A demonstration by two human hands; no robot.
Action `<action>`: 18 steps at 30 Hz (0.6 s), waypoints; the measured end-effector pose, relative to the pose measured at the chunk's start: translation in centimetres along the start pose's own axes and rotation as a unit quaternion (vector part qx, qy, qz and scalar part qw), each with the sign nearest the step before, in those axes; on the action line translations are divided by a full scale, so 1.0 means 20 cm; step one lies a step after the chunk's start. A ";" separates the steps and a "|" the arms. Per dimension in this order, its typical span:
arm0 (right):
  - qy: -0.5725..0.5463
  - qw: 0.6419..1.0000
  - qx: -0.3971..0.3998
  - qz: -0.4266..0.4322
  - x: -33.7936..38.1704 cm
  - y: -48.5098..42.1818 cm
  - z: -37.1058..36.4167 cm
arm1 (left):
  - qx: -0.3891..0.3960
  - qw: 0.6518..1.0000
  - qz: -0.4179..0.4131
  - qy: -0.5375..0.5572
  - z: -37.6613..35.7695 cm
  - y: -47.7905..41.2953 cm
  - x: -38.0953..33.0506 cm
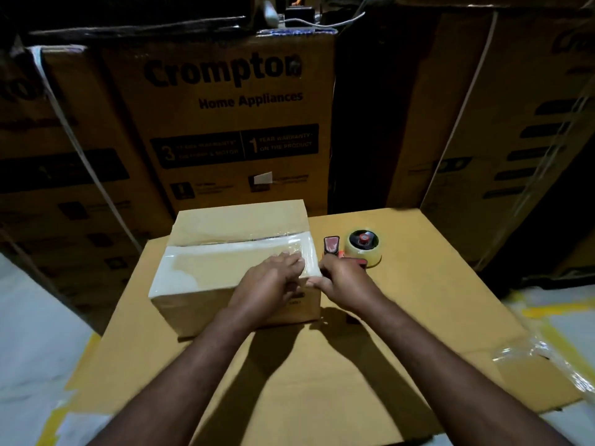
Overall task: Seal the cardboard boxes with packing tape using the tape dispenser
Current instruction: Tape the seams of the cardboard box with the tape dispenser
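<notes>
We have tape (241, 247) laid along the top seam of the cardboard box (199, 278), far left on the cardboard sheet (322, 365). Our left hand (270, 281) presses it flat with straight fingers. Our right hand (341, 281), just near of the tape dispenser (363, 249), hides its fingers, so we cannot tell its grip. The tape's right end likely remains to be finished.

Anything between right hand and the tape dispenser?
Nothing visible. The tape dispenser lies on the cardboard sheet right of the box, its near end at the right hand; whether they touch is unclear.
</notes>
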State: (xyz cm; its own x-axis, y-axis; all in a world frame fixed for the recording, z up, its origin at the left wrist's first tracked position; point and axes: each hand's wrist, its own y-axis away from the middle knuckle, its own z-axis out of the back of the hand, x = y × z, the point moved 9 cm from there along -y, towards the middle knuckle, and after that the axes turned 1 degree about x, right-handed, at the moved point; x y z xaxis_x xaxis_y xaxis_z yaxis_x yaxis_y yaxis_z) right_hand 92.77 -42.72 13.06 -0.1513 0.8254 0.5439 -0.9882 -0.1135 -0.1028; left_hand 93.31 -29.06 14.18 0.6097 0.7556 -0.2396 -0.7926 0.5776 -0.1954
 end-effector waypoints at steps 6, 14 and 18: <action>0.014 0.999 -0.010 0.035 0.11 0.12 -0.07 | 0.070 0.997 -0.023 0.015 0.03 0.04 0.08; -0.016 0.978 -0.058 0.202 0.45 0.13 -0.08 | 0.129 0.980 0.154 0.005 0.20 0.27 0.22; 0.057 0.955 -0.020 0.290 0.47 0.05 -0.09 | 0.036 0.976 0.208 -0.049 0.03 0.32 0.08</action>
State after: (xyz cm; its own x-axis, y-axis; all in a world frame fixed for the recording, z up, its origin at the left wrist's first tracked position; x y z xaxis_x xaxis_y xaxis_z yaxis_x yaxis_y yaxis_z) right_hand 90.40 -34.13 16.53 -0.6666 0.6860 0.2917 -0.7376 -0.5503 -0.3914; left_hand 89.21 -23.98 13.15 0.2348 0.9530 -0.1915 -0.9719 0.2331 -0.0317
